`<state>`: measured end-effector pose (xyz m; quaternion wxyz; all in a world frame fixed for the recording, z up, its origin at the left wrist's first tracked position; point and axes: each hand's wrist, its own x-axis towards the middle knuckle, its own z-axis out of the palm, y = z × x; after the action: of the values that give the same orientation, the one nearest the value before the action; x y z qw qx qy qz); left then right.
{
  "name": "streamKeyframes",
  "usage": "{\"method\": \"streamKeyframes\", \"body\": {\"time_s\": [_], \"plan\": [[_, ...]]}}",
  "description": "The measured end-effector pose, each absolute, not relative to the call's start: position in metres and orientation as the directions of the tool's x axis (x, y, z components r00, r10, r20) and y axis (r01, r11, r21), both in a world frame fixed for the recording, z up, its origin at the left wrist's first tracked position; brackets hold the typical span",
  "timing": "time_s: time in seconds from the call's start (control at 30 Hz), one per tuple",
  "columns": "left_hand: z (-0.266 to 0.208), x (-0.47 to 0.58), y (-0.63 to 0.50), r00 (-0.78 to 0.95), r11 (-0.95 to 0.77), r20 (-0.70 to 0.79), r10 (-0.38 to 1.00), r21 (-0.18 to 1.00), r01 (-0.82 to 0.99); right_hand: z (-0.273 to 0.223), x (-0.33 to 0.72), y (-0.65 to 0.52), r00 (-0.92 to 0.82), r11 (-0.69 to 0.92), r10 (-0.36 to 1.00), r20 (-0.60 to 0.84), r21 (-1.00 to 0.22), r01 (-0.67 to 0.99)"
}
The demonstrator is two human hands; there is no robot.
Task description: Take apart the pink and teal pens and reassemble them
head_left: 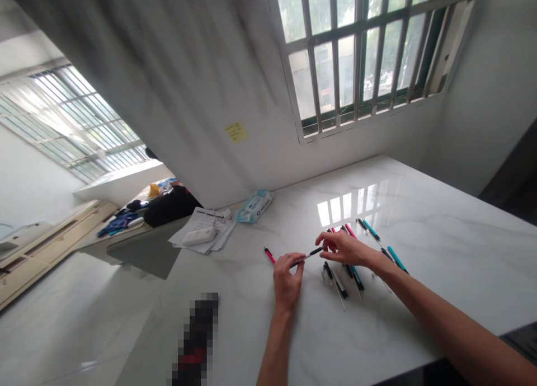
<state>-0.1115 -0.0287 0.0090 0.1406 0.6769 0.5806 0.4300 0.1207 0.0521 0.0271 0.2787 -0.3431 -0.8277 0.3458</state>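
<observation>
My left hand (287, 279) is closed with thumb and fingers pinching one end of a slim pen (311, 254), which has a pale middle and a black section. At its other end, the fingertips of my right hand (342, 247) close on the black section. The pen spans the gap between my hands, just over the table; its ends are hidden by my fingers. Beside my left hand lies a red pen (269, 255). Around and below my right hand are several pen parts: black pieces, a teal barrel (396, 259), a pink-red barrel (349, 230) and a thin white refill (339, 293).
A blue-and-white wipes pack (255, 206) lies by the wall, left of the pens. Papers (203, 229) with a white box (199, 236) on them are farther left. The marble-patterned table (444, 235) meets a wall with a sticky note (236, 132) and a barred window.
</observation>
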Motion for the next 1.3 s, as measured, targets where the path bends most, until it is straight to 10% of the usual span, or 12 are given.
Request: {"method": "streamKeyframes", "body": {"time_s": [1.3], "plan": [[0.003, -0.113, -0.033, -0.084, -0.317, 0.42, 0.903, 0.787, 0.53, 0.006, 0.109, 0.053, -0.578, 0.532, 0.783, 0.23, -0.73, 0.43]]}}
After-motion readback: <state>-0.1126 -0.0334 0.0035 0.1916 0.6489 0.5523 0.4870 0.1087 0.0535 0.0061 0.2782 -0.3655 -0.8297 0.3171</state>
